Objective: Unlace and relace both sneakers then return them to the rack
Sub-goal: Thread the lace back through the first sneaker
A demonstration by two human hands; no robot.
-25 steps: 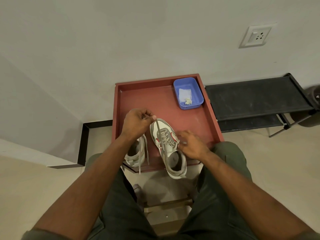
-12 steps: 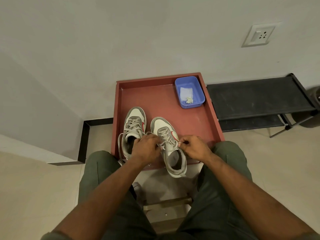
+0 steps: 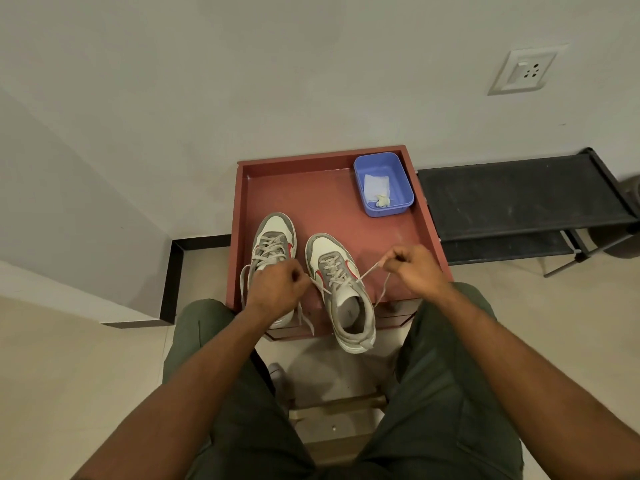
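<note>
- Red tray [image 3: 273, 188] holds both sneakers.
- Left hand [image 3: 277, 289] and right hand [image 3: 415, 268], fingers curled, pinch the right sneaker's [image 3: 341, 289] lace ends [image 3: 369, 271].
- Judgement: tightening underway; knotting comes next.

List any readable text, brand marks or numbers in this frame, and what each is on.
No text can be read anywhere in this frame.
Right sneaker insole: a small dark print, too small and blurred to read.
Both sneakers: a red curved side mark, no letters; the left sneaker shows it too.
Wall socket: no visible markings.
Blue tub: no label visible; the white packet inside shows no print.
</note>
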